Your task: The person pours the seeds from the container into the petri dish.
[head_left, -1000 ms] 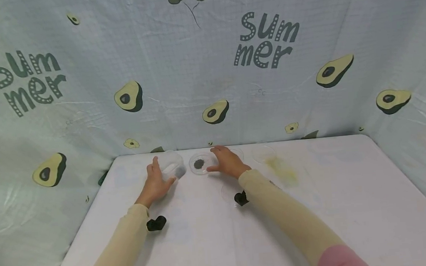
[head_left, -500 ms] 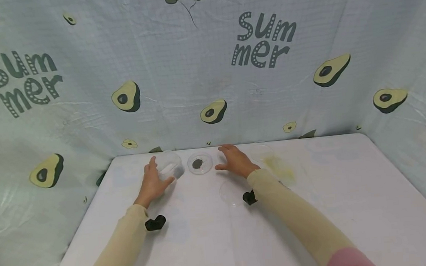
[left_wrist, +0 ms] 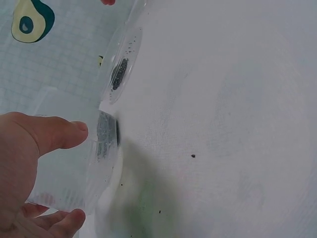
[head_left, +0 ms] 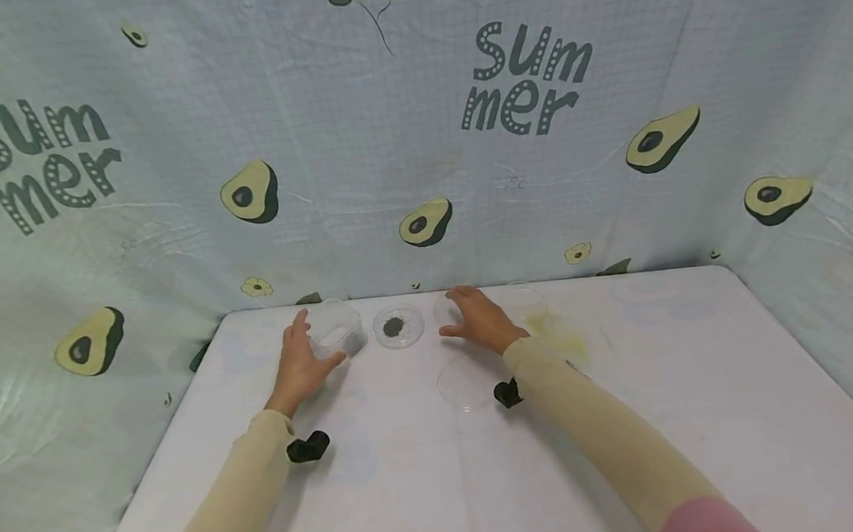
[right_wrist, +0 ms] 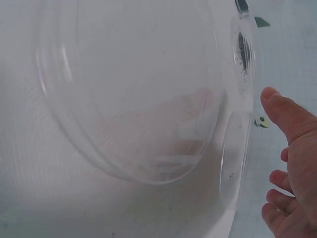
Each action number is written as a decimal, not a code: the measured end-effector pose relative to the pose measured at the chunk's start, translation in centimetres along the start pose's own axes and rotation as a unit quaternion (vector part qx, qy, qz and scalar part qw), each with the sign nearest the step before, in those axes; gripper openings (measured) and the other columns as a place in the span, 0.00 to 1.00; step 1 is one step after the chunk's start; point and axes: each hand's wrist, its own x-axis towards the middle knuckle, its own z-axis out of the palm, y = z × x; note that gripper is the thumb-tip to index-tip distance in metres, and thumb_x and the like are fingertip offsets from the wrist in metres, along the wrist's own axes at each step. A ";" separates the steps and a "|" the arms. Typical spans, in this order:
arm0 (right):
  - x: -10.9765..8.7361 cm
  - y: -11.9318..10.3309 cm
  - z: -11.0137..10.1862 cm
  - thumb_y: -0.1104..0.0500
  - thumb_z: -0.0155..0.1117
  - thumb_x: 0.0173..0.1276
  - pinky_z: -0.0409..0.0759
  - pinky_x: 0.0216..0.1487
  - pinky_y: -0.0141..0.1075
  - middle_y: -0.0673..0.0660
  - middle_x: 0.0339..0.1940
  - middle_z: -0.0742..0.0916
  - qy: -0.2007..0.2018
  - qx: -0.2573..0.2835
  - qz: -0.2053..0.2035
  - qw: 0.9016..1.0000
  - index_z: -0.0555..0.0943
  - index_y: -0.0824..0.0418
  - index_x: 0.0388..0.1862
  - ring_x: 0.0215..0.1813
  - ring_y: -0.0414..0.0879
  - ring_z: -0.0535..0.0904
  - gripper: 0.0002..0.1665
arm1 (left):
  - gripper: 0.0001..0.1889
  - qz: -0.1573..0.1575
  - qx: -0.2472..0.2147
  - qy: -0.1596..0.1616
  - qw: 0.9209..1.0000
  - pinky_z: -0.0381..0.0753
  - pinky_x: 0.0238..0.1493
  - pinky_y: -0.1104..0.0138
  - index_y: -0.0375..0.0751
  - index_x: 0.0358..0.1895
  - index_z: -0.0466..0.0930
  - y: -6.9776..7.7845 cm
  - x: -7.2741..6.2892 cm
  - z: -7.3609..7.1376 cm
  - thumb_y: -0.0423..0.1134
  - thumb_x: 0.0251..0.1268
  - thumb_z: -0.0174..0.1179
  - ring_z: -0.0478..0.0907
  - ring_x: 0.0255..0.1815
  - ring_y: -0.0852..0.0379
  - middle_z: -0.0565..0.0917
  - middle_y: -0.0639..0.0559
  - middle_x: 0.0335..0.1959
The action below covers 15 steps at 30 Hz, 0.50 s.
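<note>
My left hand grips a clear plastic container at the back left of the table, thumb on one side and fingers on the other. Dark grains lie inside it near the bottom. Right beside it stands a clear shallow dish with a small pile of dark grains. My right hand is at the back, thumb and fingers spread and nothing between them. It partly covers another clear dish, which holds a few specks in the right wrist view.
Nearer to me, below the right hand, lies a larger-looking clear dish. One more clear dish is at the back right, by a yellowish stain. Scattered dark specks dot the white table. A printed cloth hangs behind.
My right hand has moved right, away from the dish with the dark pile, to the dish beside it. The left hand stays at the container.
</note>
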 end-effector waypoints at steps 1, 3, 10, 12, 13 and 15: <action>0.0 0.1 0.0 0.43 0.70 0.60 0.64 0.73 0.46 0.61 0.73 0.69 -0.002 -0.001 0.001 1.000 0.66 0.61 0.71 0.75 0.54 0.62 0.45 | 0.52 -0.001 0.001 -0.001 1.000 0.60 0.70 0.41 0.38 0.77 0.36 0.1 0.0 -0.1 0.41 0.60 0.66 0.58 0.71 0.32 0.55 0.29 0.71; 0.0 0.3 -0.1 0.43 0.70 0.60 0.64 0.74 0.46 0.61 0.73 0.69 -0.004 -0.002 0.002 1.000 0.66 0.61 0.71 0.75 0.54 0.62 0.45 | 0.52 -0.002 0.002 -0.002 1.000 0.60 0.70 0.41 0.38 0.77 0.36 0.1 0.0 -0.1 0.41 0.60 0.66 0.58 0.71 0.32 0.55 0.30 0.71; 0.1 1.0 0.0 0.43 0.69 0.60 0.63 0.74 0.46 0.61 0.74 0.68 -0.007 -0.008 0.009 1.000 0.66 0.61 0.71 0.76 0.54 0.61 0.46 | 0.52 0.002 0.001 -0.001 1.000 0.61 0.69 0.42 0.38 0.77 0.36 0.2 0.1 -0.3 0.42 0.60 0.66 0.60 0.70 0.33 0.55 0.31 0.71; 0.1 1.2 -0.1 0.43 0.70 0.60 0.63 0.74 0.47 0.61 0.74 0.68 -0.007 -0.004 0.014 1.000 0.66 0.61 0.71 0.76 0.54 0.61 0.46 | 0.52 0.006 0.003 -0.001 1.000 0.62 0.69 0.42 0.38 0.77 0.35 0.3 0.1 -0.3 0.42 0.60 0.66 0.60 0.69 0.33 0.55 0.30 0.71; 0.0 1.2 -0.2 0.43 0.70 0.60 0.63 0.74 0.47 0.61 0.74 0.68 -0.007 -0.002 0.015 1.000 0.66 0.62 0.71 0.76 0.54 0.61 0.45 | 0.52 0.007 0.003 -0.001 1.000 0.62 0.68 0.42 0.39 0.77 0.35 0.3 0.1 -0.3 0.42 0.60 0.66 0.61 0.69 0.33 0.55 0.30 0.71; 0.0 1.3 -0.2 0.44 0.70 0.60 0.63 0.74 0.47 0.62 0.74 0.68 -0.008 0.002 0.017 1.000 0.66 0.62 0.71 0.76 0.55 0.61 0.45 | 0.52 0.009 0.003 -0.001 1.000 0.63 0.68 0.43 0.39 0.77 0.35 0.4 0.1 -0.3 0.42 0.60 0.66 0.62 0.68 0.33 0.55 0.31 0.71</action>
